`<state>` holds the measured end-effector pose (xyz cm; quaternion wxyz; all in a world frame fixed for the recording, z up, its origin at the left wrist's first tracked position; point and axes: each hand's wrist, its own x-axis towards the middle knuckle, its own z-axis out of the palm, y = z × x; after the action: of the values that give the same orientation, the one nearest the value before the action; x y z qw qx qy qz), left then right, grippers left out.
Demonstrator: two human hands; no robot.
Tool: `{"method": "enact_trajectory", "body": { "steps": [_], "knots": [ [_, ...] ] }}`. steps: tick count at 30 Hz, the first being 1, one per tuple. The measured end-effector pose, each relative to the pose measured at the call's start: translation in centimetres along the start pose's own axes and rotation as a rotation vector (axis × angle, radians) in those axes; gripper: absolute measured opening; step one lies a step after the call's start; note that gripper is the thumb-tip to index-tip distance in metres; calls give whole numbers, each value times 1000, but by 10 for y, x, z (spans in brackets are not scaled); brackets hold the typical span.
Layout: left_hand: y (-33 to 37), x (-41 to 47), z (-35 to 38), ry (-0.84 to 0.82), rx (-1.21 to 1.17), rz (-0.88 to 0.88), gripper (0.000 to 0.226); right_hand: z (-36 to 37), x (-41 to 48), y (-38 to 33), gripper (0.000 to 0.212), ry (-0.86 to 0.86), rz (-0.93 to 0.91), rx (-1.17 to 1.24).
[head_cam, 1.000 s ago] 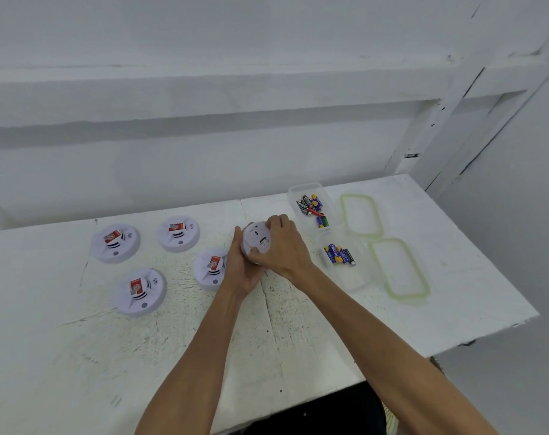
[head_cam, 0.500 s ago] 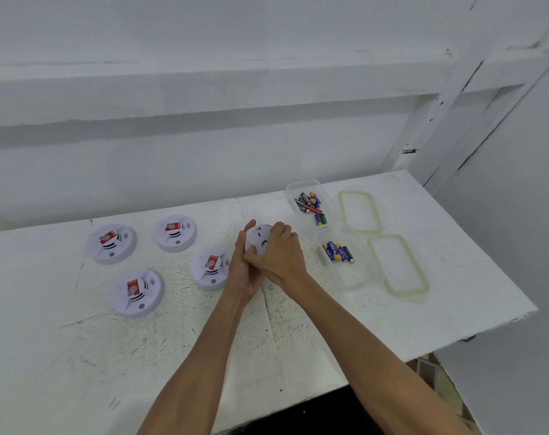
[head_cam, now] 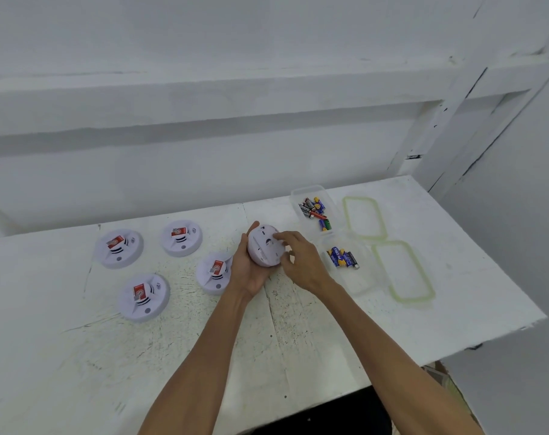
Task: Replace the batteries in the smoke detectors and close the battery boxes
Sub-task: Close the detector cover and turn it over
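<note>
My left hand (head_cam: pixel 246 271) cups a white round smoke detector (head_cam: pixel 263 248), tilted so its back faces me. My right hand (head_cam: pixel 301 262) rests its fingertips on the detector's right rim and back, fingers spread. Several more white smoke detectors with red labels lie face up on the table: one at the back left (head_cam: pixel 118 248), one behind it to the right (head_cam: pixel 181 237), one at the front left (head_cam: pixel 143 297) and one (head_cam: pixel 212 273) just left of my left hand. A clear box (head_cam: pixel 298 196) holds several mixed batteries (head_cam: pixel 314 208). A nearer clear box (head_cam: pixel 365 279) holds a few blue batteries (head_cam: pixel 342 258).
Two clear lids with green seals lie to the right of the boxes, one at the back (head_cam: pixel 364 217) and one nearer (head_cam: pixel 403 271). The white table (head_cam: pixel 78 356) ends at a right edge and a front edge. A white wall with a ledge rises behind it.
My right hand has come off the top of the detector and slid to its right side, baring its back. The detector has tipped further toward me in my left hand.
</note>
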<state>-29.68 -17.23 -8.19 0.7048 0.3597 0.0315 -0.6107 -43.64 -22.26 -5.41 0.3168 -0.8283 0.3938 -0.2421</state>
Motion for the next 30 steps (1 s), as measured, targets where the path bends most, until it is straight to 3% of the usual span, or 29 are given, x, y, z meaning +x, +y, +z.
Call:
{"method": "enact_trajectory", "body": {
  "steps": [3, 6, 9, 12, 17, 21, 26, 30],
  "knots": [
    [1, -3, 5, -6, -5, -23, 44, -2, -7, 3, 57, -79, -80, -51],
    [1, -5, 11, -12, 159, 16, 40, 1, -9, 5, 66, -85, -38, -27],
    [4, -4, 10, -26, 263, 65, 50, 3, -10, 8, 59, -33, 35, 102],
    [7, -5, 2, -53, 343, 73, 76, 6, -14, 4, 46, 17, 83, 236],
    [-1, -6, -7, -99, 437, 96, 42, 11, -16, 5, 24, 139, 209, 291],
    [-1, -11, -12, -118, 484, 88, 46, 13, -19, 9, 28, 115, 306, 479],
    [-12, -13, -18, -143, 569, 132, 65, 20, -19, 13, 30, 110, 406, 536],
    [-14, -18, -24, -131, 539, 135, 57, 19, -19, 14, 28, 131, 447, 660]
  ]
}}
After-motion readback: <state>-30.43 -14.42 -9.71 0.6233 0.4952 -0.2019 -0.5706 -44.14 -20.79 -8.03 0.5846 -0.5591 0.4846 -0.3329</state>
